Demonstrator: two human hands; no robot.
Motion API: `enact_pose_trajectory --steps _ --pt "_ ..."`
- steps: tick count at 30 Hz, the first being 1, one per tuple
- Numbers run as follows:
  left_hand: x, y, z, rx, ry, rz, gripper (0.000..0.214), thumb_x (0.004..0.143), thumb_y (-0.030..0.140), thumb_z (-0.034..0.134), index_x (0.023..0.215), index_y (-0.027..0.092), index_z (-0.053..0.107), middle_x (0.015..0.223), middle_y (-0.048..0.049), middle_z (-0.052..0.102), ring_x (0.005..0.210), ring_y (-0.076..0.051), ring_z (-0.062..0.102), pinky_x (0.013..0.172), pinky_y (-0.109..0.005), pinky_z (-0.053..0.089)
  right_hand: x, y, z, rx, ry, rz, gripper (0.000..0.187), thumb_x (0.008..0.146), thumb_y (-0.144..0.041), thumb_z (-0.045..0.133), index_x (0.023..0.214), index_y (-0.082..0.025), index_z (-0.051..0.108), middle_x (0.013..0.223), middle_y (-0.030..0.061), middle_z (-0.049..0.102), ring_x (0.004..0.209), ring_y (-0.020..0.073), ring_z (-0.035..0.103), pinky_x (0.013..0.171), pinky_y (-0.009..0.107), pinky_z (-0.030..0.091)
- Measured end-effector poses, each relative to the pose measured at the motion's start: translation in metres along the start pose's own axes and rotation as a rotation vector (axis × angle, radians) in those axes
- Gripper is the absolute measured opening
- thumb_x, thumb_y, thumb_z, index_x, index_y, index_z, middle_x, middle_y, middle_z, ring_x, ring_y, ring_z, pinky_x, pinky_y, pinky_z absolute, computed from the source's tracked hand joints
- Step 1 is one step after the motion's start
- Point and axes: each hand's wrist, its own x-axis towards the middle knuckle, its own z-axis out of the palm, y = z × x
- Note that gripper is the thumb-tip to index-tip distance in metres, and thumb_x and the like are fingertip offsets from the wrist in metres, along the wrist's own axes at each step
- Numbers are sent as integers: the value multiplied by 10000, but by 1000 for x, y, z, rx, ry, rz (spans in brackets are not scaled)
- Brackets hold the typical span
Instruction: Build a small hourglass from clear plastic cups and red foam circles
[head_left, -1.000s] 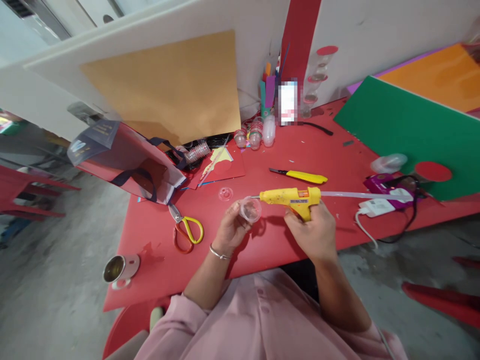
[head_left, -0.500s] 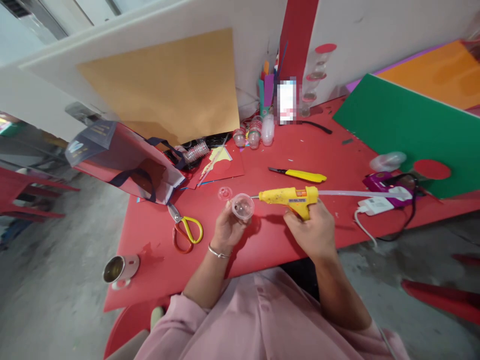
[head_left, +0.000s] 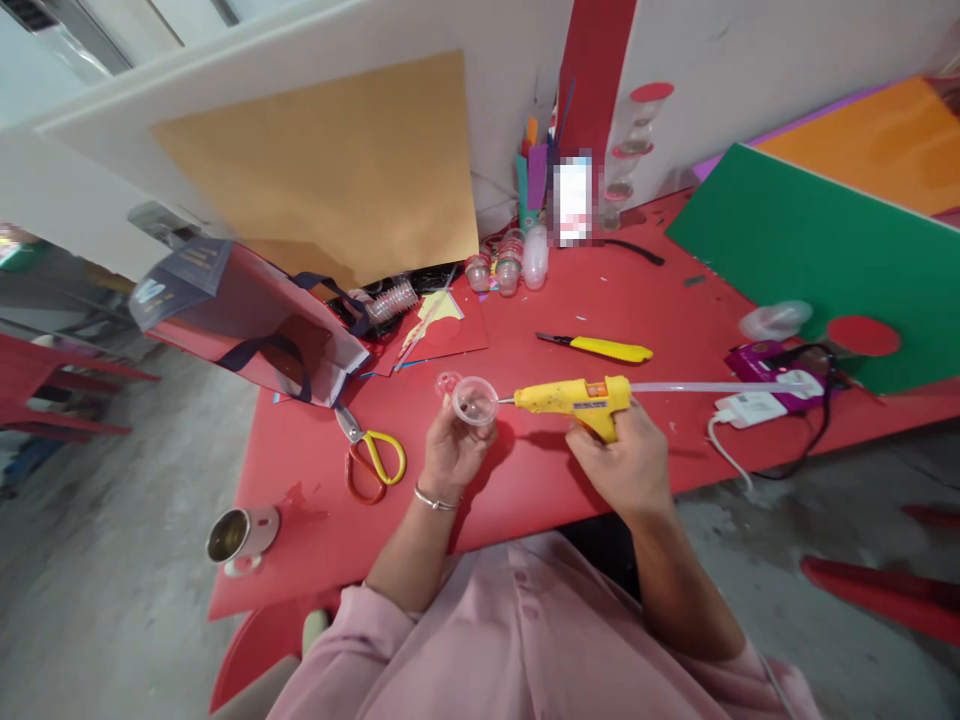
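My left hand has its fingers wrapped around a small clear plastic cup, whose round mouth tilts up toward me. In my right hand is a yellow hot glue gun, its metal nozzle at the right side of the cup's rim; I cannot tell whether they touch. A long clear glue stick sticks out of the gun's back. Just behind the cup lies a small clear plastic piece with red on it. Beyond the gun rests a yellow box cutter, blade out.
Scissors and a metal mug are on the red table at left, near a paper bag. Stacked cups stand at the back. A purple box with cables and a green board are at right.
The cup in my left hand has shifted slightly left and away from me, and its mouth is turned a little differently. The glue gun has followed a little to the left.
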Motion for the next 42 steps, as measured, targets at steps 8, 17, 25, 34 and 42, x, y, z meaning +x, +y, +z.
enact_pose_trajectory --steps 8,17,25,34,42 --pt "2 0 0 -31 17 11 292 874 459 791 906 177 721 721 -20 652 523 -85 502 409 -167 323 -3 1 -2 -16 -7 -26 94 758 -314 571 808 -242 603 793 64 693 702 241 645 655 360 515" --pt "3 -4 0 10 76 84 374 828 472 854 989 150 752 744 -18 701 524 -71 545 453 -177 388 -8 3 -3 -1 14 -93 92 773 -299 572 822 -241 623 818 72 717 716 244 678 663 360 550" --pt "6 -8 -3 57 63 177 500 633 450 990 975 155 777 811 -16 753 600 -67 614 529 -166 466 -11 0 -4 -3 -4 -80 168 770 -312 578 894 -231 657 883 95 749 775 276 714 693 392 583" --pt "4 -12 -6 100 21 219 484 700 477 958 1021 164 777 843 -37 752 644 -90 642 551 -179 488 -12 -3 -7 18 10 -101 126 755 -273 588 861 -231 642 848 75 731 744 259 698 684 375 571" --pt "4 -14 -8 172 -21 231 488 707 500 944 1028 165 790 854 -58 761 657 -95 635 550 -180 466 -12 -6 -8 8 11 -90 86 759 -293 587 825 -245 615 790 52 700 685 236 658 643 354 544"
